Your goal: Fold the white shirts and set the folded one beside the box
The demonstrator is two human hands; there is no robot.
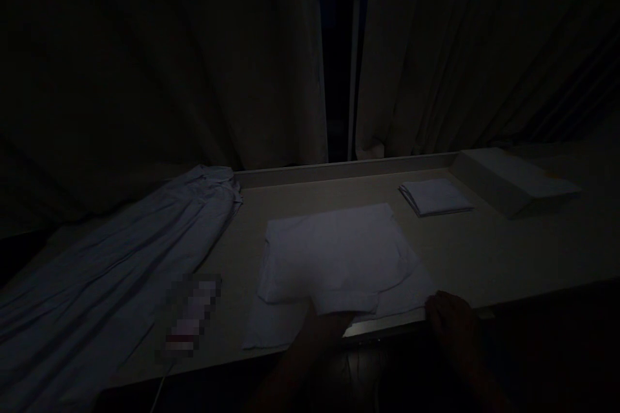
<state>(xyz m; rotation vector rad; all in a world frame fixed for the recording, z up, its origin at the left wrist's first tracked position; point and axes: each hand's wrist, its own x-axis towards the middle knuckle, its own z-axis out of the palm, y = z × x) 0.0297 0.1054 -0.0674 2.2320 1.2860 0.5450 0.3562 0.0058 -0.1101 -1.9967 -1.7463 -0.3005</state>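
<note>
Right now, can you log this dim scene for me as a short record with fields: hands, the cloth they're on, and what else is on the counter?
left hand: on near edge of the white partly folded cloth
right hand: at the cloth's near right corner, at the pale counter edge
grip: too dark to tell
left side: long pale crumpled sheet
behind: small folded white stack; flat white box
back: curtains

A pixelated patch [191,316] hides something on the table [484,251].
</note>
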